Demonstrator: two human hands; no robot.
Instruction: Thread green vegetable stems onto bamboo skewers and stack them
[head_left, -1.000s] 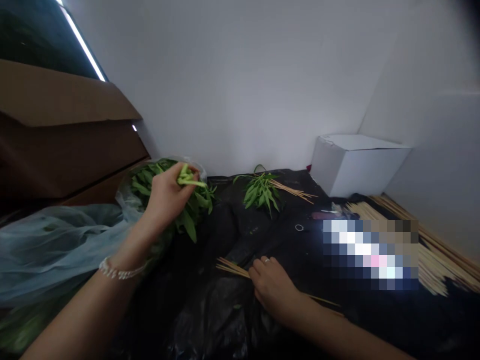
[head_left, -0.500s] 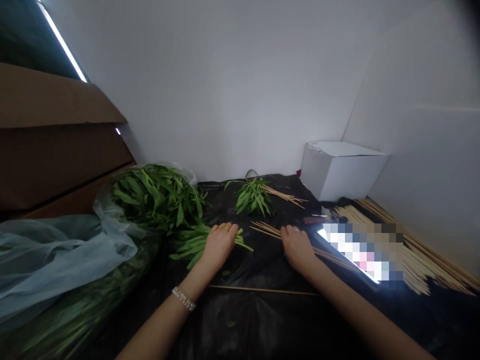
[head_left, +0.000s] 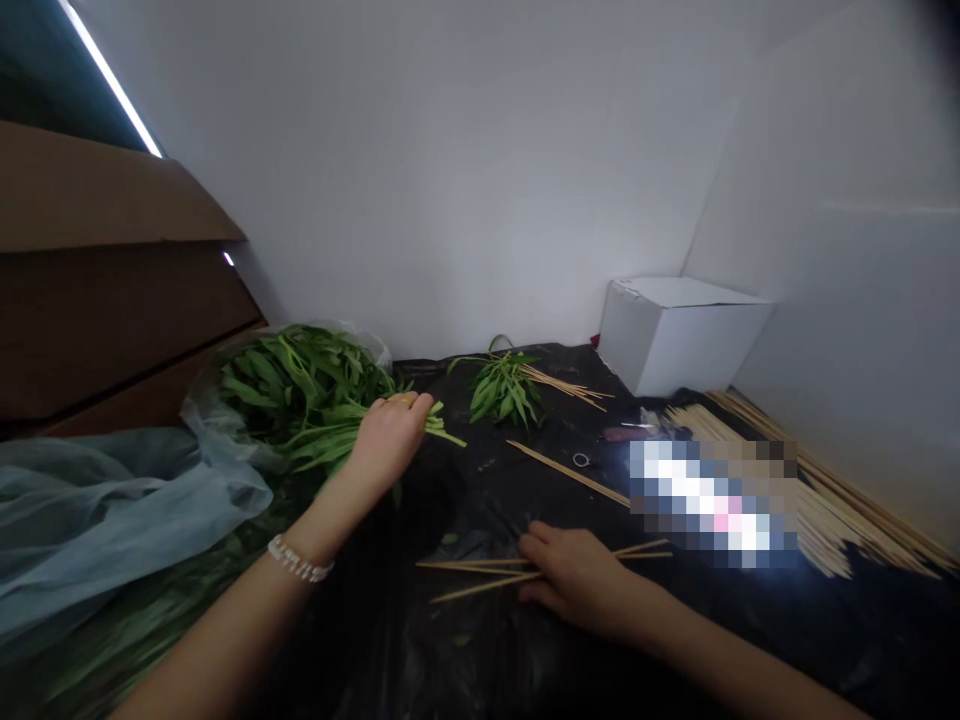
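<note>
My left hand [head_left: 394,435] is wrapped round a bunch of leafy green stems [head_left: 326,443], their cut ends poking out past my fingers to the right. It is beside a plastic bag of leafy greens [head_left: 300,385]. Nearer to me, my right hand [head_left: 574,578] has its fingers closed on a few thin wooden skewers [head_left: 480,566], which lie low over the black plastic sheet [head_left: 420,640]. Several more skewers [head_left: 570,472] lie together behind that hand, with a small ring [head_left: 581,460] next to them.
At the back, a small bunch of leaves [head_left: 504,390] lies with skewers [head_left: 566,385] by it. A white box [head_left: 679,335] stands back right. Piles of sticks [head_left: 832,520] and a blurred-out bright object [head_left: 709,505] are on the right. Cardboard [head_left: 112,310] rises at the left.
My left hand has moved left and away from me with the greens. My right hand has come nearer to me, leaving some skewers behind, and is now on skewers at the front.
</note>
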